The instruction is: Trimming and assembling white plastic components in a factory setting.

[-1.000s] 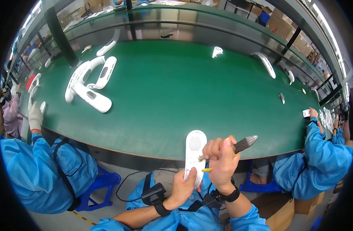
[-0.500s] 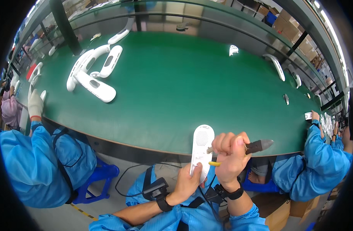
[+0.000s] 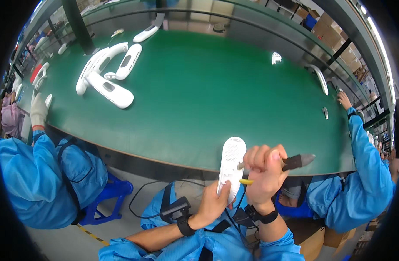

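Note:
My left hand [image 3: 211,203] is closed round the lower end of a long white plastic shell [image 3: 232,158] with rounded ends. A patch of small holes marks its upper part. Beside it, my right hand [image 3: 265,172] is clenched round a hand tool [image 3: 298,162], whose dark, grey-tipped pointed end sticks out to the right. A yellow curved piece [image 3: 246,182] and a small metal tip [image 3: 240,165] poke out of the fist toward the shell. I cannot tell whether these belong to the same tool, nor whether the metal tip touches the shell.
Several white curved shells [image 3: 110,90] lie grouped on the green table [image 3: 199,95] at the left. Small white parts [image 3: 276,58] and another shell [image 3: 319,79] lie at the far right. Co-workers in blue sit on both sides; one's gloved hand [image 3: 38,111] is at the left.
The co-worker on the right has stretched an arm toward the white parts at the far right. The view has shifted slightly. My hands keep nearly the same hold.

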{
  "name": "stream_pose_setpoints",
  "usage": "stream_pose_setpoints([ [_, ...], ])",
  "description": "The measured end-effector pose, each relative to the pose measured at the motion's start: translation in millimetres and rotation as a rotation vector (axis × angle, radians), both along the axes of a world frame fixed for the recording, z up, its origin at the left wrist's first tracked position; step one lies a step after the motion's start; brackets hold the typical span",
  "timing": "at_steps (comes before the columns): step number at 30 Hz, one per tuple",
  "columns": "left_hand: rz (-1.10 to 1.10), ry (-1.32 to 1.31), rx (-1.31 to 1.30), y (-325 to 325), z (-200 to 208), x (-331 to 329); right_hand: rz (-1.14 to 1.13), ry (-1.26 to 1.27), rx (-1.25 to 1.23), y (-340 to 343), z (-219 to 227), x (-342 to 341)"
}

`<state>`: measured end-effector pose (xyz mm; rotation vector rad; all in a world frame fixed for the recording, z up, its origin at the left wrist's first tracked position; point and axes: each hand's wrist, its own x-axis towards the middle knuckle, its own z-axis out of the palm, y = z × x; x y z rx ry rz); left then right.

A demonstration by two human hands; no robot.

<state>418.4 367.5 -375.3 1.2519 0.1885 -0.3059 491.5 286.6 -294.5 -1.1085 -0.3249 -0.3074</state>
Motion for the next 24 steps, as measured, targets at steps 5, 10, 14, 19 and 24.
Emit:
stream_pose_setpoints([
  [5,0.003,0.016,-0.045,-2,-2,4,0.025,0.156,-0.141,3,-20,-4],
  [10,0.007,0.003,-0.025,-1,-1,-3,-0.046,0.137,-0.186,2,-17,-6],
  [14,-0.032,0.003,-0.025,0,2,-4,0.006,0.015,-0.04,-3,1,-7],
  [19,0.008,-0.035,0.015,-3,3,6,0.005,0.139,-0.239,5,-24,-7],
  [24,-0.025,-0.011,0.006,-1,2,-3,-0.001,0.006,-0.017,-1,0,-5],
])
